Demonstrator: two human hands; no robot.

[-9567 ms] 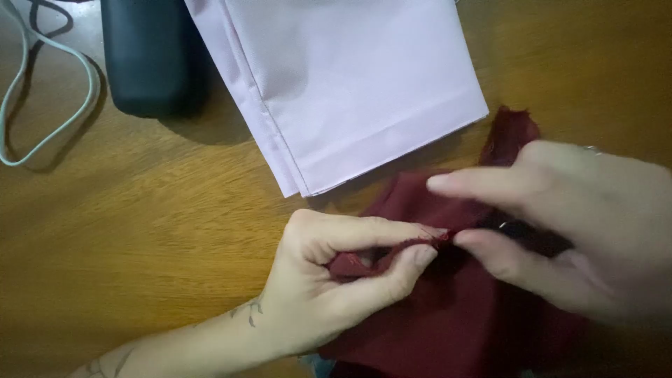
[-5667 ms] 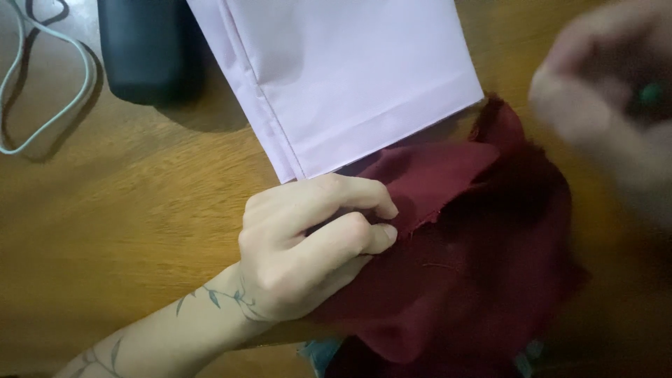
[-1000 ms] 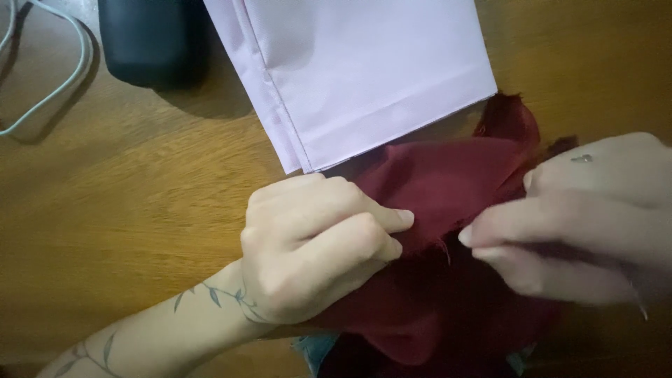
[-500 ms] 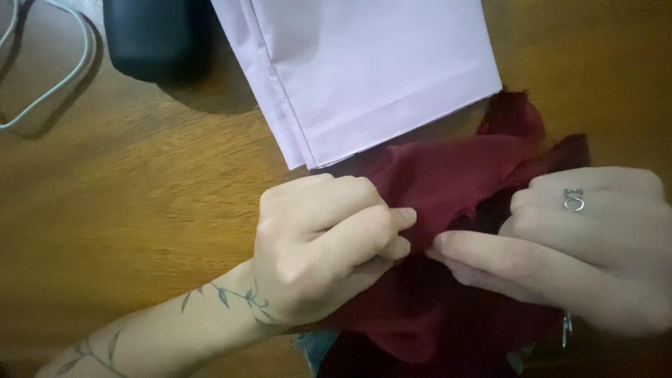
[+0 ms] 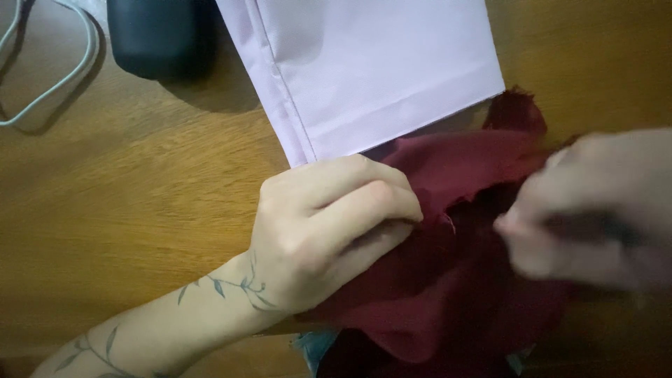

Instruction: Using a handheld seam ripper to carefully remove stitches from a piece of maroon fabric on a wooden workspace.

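A crumpled dark red cloth [image 5: 448, 294] lies on the wooden table [image 5: 126, 203] at the lower right. My left hand [image 5: 322, 224] rests on its left part, with the fingers curled and pinching a fold of the cloth. My right hand [image 5: 595, 210] is blurred by motion at the right, just above the cloth, thumb and fingers pinched together. Whatever it pinches is too small or too blurred to make out.
A folded pale lilac cloth [image 5: 371, 63] with a stitched hem lies at the top middle, touching the red cloth. A black rounded object [image 5: 157, 35] stands at the top left, beside a grey cable [image 5: 63, 77]. A bit of light blue material [image 5: 315, 346] shows under the red cloth.
My right hand has pulled to the right, away from my left hand, and is now blurred. My left hand keeps its hold on the red cloth.
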